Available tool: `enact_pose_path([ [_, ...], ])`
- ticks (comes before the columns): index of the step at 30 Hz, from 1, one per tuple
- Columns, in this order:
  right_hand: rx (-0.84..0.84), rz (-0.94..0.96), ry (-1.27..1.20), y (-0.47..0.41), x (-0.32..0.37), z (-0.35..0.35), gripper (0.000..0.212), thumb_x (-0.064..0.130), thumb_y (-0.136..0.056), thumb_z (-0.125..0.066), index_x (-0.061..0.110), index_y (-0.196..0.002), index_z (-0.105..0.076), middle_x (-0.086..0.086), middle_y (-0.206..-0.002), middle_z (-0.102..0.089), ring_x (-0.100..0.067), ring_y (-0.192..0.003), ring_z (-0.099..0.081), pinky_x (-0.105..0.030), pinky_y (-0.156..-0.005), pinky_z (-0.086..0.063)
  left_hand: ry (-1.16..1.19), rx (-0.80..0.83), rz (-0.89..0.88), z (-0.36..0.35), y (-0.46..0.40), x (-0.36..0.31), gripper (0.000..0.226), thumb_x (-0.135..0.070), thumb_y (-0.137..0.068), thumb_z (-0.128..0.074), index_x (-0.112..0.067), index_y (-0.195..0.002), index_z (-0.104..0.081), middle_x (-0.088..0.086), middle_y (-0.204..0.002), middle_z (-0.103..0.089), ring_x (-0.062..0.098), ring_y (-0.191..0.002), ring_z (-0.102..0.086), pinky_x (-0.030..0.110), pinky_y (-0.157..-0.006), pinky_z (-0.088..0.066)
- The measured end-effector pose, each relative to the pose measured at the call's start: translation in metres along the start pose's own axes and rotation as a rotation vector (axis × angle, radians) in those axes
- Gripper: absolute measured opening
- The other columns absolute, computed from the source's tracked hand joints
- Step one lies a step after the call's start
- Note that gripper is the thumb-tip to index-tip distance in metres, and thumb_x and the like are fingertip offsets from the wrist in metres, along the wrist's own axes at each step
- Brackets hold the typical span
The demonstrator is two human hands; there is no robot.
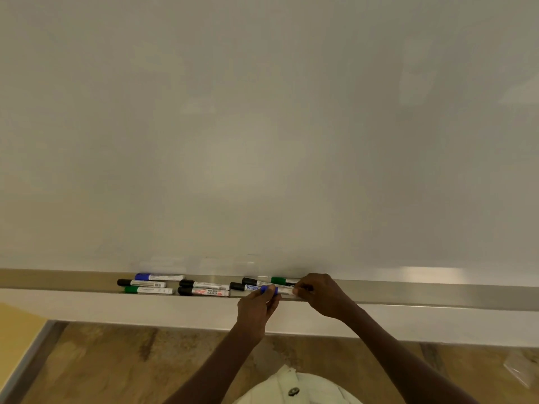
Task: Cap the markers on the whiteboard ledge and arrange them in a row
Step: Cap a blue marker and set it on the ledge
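Observation:
Several markers lie on the metal ledge (408,293) under the whiteboard (262,141). At the left are a blue-capped marker (159,277), a black-capped one (141,283) and a green-capped one (148,290). In the middle lie two black-capped markers (204,285), one above the other. Behind my hands lie two more black-capped markers (248,281) and a green-capped one (281,280). My left hand (256,309) pinches the blue cap (268,289) of a white-barrelled marker (284,291). My right hand (322,295) grips that barrel's other end. The marker lies level along the ledge's front edge.
Below the ledge runs the board's white lower frame (145,309). Under it is a brown wooden floor (116,365). A yellow wall panel (14,330) with a metal strip stands at the lower left. My pale garment (291,389) shows at the bottom.

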State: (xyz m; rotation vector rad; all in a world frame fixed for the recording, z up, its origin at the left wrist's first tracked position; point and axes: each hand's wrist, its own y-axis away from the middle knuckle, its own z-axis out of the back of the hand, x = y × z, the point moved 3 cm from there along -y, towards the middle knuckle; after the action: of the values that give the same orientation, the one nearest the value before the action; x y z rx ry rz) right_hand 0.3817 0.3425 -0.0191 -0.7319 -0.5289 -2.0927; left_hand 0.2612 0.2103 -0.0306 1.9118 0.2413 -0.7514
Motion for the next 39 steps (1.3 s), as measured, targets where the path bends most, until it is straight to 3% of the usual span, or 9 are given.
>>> enact_pose_path([
  [6, -0.179, 0.087, 0.177, -0.007, 0.014, -0.007, 0.021, 0.015, -0.094, -0.051, 0.012, -0.101, -0.070, -0.007, -0.098, -0.068, -0.019, -0.087, -0.058, -0.032, -0.072, -0.052, -0.026, -0.060, -0.023, 0.035, -0.010, -0.021, 0.028, -0.016, -0.086, -0.068, 0.003, -0.106, -0.062, 0.021, -0.096, -0.070, 0.023, -0.079, -0.067, 0.032, -0.075, -0.058],
  [15, -0.153, 0.353, 0.455, -0.032, 0.061, -0.053, 0.014, 0.013, -0.088, -0.057, 0.013, -0.100, -0.066, -0.005, -0.100, -0.069, -0.023, -0.090, -0.056, -0.035, -0.065, -0.051, 0.042, -0.111, -0.020, 0.075, -0.013, -0.052, 0.031, -0.018, -0.088, -0.066, 0.003, -0.110, -0.063, 0.019, -0.094, -0.068, 0.023, -0.076, -0.064, 0.033, -0.071, -0.057],
  [19, -0.097, 0.285, 0.520, -0.038, 0.067, -0.071, 0.011, 0.012, -0.088, -0.058, 0.011, -0.088, -0.068, -0.006, -0.092, -0.069, -0.023, -0.088, -0.053, -0.034, -0.064, -0.047, 0.032, -0.087, -0.028, 0.082, -0.012, -0.059, 0.030, -0.018, -0.089, -0.064, 0.004, -0.109, -0.063, 0.020, -0.096, -0.068, 0.024, -0.079, -0.064, 0.034, -0.074, -0.056],
  [28, -0.161, 0.177, 0.479, -0.004, 0.027, -0.053, 0.019, 0.007, -0.089, -0.057, 0.012, -0.103, -0.070, -0.004, -0.103, -0.071, -0.024, -0.089, -0.057, -0.033, -0.067, -0.052, 0.031, -0.039, -0.008, 0.083, -0.012, -0.053, 0.022, -0.014, -0.089, -0.063, 0.002, -0.103, -0.063, 0.021, -0.102, -0.067, 0.029, -0.095, -0.063, 0.037, -0.083, -0.055],
  [31, -0.151, 0.147, 0.475, 0.006, 0.016, -0.042, 0.023, 0.003, -0.089, -0.056, 0.011, -0.104, -0.070, -0.005, -0.108, -0.071, -0.024, -0.092, -0.057, -0.034, -0.072, -0.054, 0.054, 0.001, 0.000, 0.073, -0.010, -0.048, 0.016, -0.011, -0.087, -0.065, 0.001, -0.098, -0.062, 0.019, -0.097, -0.068, 0.028, -0.092, -0.066, 0.037, -0.079, -0.059],
  [35, -0.258, 0.019, 0.425, 0.016, 0.001, -0.016, 0.021, -0.003, -0.079, -0.068, 0.008, -0.097, -0.069, -0.010, -0.102, -0.071, -0.024, -0.087, -0.059, -0.032, -0.067, -0.054, 0.062, 0.033, 0.002, 0.060, -0.011, -0.045, 0.023, -0.010, -0.084, -0.069, 0.004, -0.101, -0.061, 0.022, -0.100, -0.069, 0.028, -0.088, -0.069, 0.034, -0.071, -0.061],
  [39, -0.161, -0.097, 0.562, 0.017, -0.011, 0.001, 0.019, 0.014, -0.088, -0.058, 0.015, -0.104, -0.068, -0.005, -0.102, -0.070, -0.025, -0.093, -0.058, -0.035, -0.078, -0.047, 0.074, 0.030, 0.015, 0.053, -0.013, -0.040, 0.029, -0.011, -0.084, -0.069, 0.006, -0.106, -0.060, 0.024, -0.104, -0.068, 0.027, -0.085, -0.069, 0.032, -0.068, -0.061],
])
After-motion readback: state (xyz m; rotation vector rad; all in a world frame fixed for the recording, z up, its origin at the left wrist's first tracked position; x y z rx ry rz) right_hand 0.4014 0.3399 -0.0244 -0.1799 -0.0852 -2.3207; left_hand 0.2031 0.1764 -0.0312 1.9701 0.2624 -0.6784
